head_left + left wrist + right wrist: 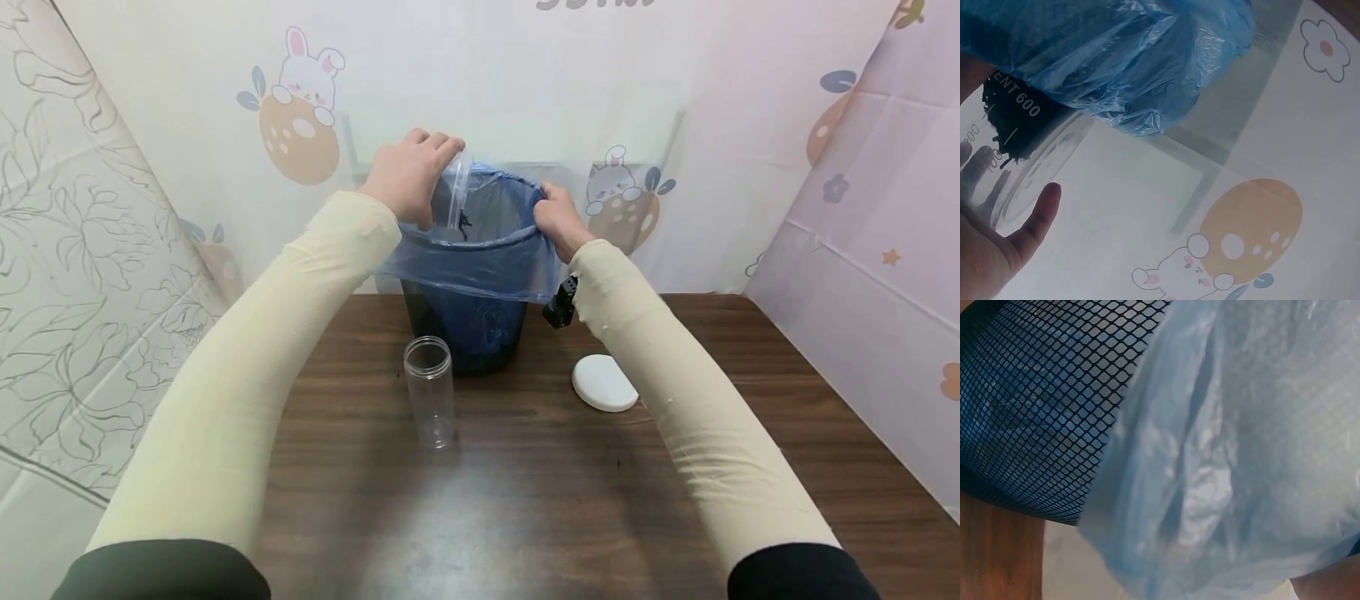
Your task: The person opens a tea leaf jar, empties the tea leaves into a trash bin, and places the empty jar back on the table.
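Note:
My left hand point(411, 177) grips a clear beaker point(450, 196) with printed measuring marks, tipped on its side over the mouth of a dark mesh trash bin point(468, 333). Dark shreds point(464, 223) show at the beaker's mouth; a dark clump point(1022, 125) lies inside it in the left wrist view. A blue plastic bag point(480, 265) lines the bin and folds down over its rim. On the bin's right side, my right hand point(558, 218) holds the rim with the bag over it. The bag hides most of that hand in the right wrist view.
A clear, lidless jar point(431, 400) stands on the brown wooden table point(480, 517) in front of the bin. To the right lies a round white lid point(600, 382), partly behind my right forearm. A patterned cloth wall point(510, 75) closes off the back.

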Tool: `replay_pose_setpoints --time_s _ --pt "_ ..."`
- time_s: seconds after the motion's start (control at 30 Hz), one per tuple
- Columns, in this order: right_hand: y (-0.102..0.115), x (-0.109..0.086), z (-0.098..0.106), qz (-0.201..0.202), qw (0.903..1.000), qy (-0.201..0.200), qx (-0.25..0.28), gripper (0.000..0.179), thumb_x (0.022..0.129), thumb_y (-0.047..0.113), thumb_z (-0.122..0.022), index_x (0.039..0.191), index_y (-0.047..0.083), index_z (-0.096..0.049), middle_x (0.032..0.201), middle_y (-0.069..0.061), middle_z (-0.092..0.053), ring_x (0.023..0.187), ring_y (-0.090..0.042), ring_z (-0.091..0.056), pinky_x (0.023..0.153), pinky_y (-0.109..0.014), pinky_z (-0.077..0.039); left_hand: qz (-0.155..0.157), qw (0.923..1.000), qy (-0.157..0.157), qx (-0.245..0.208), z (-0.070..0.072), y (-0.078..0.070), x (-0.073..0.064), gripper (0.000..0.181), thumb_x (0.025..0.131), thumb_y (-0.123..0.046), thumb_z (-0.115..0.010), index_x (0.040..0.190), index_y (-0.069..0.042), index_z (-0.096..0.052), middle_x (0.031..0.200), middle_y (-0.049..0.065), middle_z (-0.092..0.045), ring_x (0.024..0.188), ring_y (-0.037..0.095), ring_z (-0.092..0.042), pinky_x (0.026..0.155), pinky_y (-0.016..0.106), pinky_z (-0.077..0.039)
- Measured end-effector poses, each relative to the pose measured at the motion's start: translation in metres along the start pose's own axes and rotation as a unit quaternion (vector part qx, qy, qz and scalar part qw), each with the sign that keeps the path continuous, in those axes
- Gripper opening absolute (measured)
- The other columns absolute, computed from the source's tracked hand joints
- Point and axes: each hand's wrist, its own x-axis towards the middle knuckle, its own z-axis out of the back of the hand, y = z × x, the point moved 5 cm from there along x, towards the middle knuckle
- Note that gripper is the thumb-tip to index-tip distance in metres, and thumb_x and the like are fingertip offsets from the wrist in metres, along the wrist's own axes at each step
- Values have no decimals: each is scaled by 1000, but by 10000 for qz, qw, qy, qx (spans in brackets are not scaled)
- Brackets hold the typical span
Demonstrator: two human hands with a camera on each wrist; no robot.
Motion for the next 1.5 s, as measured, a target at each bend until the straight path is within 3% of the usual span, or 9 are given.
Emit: replay_pose_setpoints --time_s 1.1,1.5 --pt "0 2 0 251 9995 -10 170 66 89 -6 -18 153 8 -10 159 -6 -7 143 -13 -2 111 -25 -10 82 9998 69 178 -6 -2 4 102 59 -3 -79 147 -13 -29 146 9 -37 132 31 -30 82 58 -42" --pt "-1 3 2 292 9994 -34 160 64 90 -6 -18 152 7 -18 157 -8 -17 138 -15 -17 109 -25 -17 41 9993 132 333 -8 -1 6 101 61 0 -77 148 -13 -28 147 10 -35 133 32 -29 82 58 -43"
